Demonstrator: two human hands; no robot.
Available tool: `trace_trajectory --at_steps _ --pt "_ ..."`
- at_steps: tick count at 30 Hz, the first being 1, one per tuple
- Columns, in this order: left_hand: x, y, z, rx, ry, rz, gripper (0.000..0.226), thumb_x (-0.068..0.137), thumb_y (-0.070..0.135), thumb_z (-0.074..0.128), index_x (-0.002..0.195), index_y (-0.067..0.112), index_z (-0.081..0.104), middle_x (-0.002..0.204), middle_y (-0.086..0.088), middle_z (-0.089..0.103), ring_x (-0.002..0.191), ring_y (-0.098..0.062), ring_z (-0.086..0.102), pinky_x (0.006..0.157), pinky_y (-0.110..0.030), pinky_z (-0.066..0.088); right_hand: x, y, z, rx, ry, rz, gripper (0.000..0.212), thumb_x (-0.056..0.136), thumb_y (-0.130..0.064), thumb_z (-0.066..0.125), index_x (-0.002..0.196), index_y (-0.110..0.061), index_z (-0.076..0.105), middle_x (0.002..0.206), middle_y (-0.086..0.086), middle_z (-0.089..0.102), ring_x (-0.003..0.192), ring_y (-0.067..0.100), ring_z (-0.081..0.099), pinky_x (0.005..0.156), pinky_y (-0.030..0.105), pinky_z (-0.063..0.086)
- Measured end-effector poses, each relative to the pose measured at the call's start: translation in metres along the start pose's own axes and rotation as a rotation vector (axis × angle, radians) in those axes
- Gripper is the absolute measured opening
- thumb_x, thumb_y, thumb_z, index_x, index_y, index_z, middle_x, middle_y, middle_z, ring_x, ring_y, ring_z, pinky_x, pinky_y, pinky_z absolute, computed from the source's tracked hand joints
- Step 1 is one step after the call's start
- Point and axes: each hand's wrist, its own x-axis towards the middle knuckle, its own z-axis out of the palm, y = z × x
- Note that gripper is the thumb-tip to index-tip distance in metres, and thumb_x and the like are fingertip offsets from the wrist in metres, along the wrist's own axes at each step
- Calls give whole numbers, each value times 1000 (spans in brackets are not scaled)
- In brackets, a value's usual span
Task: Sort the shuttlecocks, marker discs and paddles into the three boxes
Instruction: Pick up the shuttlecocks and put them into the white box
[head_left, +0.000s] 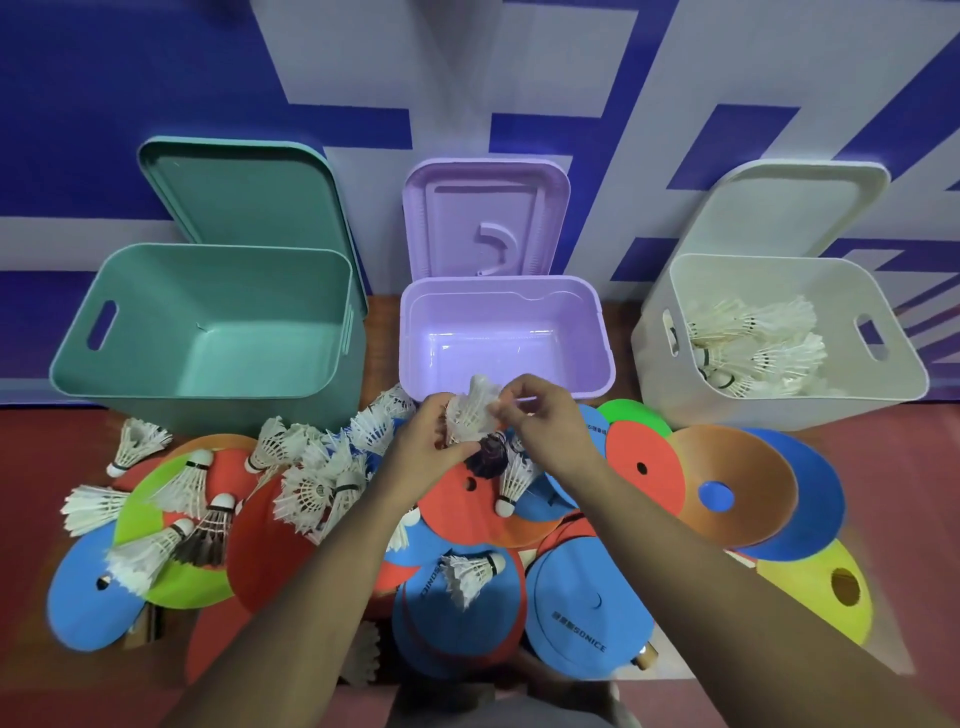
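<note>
White shuttlecock (470, 413) held between both hands, mid-sort.
Left hand (423, 441) curls round its lower part and right hand (543, 421) pinches the feather skirt, both arms reaching forward over the marker discs (660, 488), just before the purple box (605, 358). Shuttlecock sorting looks under way; the next move likely calls for a carry rightward to the white box (779, 415), where others already lie.

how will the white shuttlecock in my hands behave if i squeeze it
Likely very light: the left hand and right hand hold the white shuttlecock by fingertips alone. Its thin feathers look fragile; squeezing may bend them. Set down, it'd probably lie sideways like the loose shuttlecocks.
</note>
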Motion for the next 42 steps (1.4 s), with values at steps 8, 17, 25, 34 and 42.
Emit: trace_trajectory --at_steps 8,17,25,34,42 --pt "-12 -3 -23 -184 49 19 52 81 14 76 120 39 53 120 17 65 115 -3 60 102 -33 45 0 11 2 -73 4 -91 12 93 -38 60 103 -36 65 111 -2 63 94 9 63 76 25 48" --pt "-24 -6 -37 -164 81 -10 58 81 17 75 120 50 49 124 20 62 115 0 59 101 -31 45 20 68 32 -1095 -120 4 22 93 -19 50 105 -14 67 116 7 53 114 25 51 72 33 49" --pt "-28 -7 -38 72 97 20 48 82 23 74 116 46 49 107 31 62 100 8 60 85 -19 49 16 8 1 -523 197 -105 18 94 -15 55 79 -10 63 69 2 60 61 17 51 54 21 35" --pt "-14 9 -22 36 -1 66 55 79 12 76 112 47 49 102 34 59 94 27 51 81 0 39 9 -39 -11 -649 -79 -158 27 93 -18 57 67 -20 53 61 0 52 64 23 46 61 32 36" --pt "-16 -4 -17 -112 43 0 58 78 11 77 103 57 52 109 21 67 105 2 63 94 -24 47 7 2 -16 -693 34 -40 25 96 -33 53 89 -11 62 87 8 64 82 26 60 70 36 46"
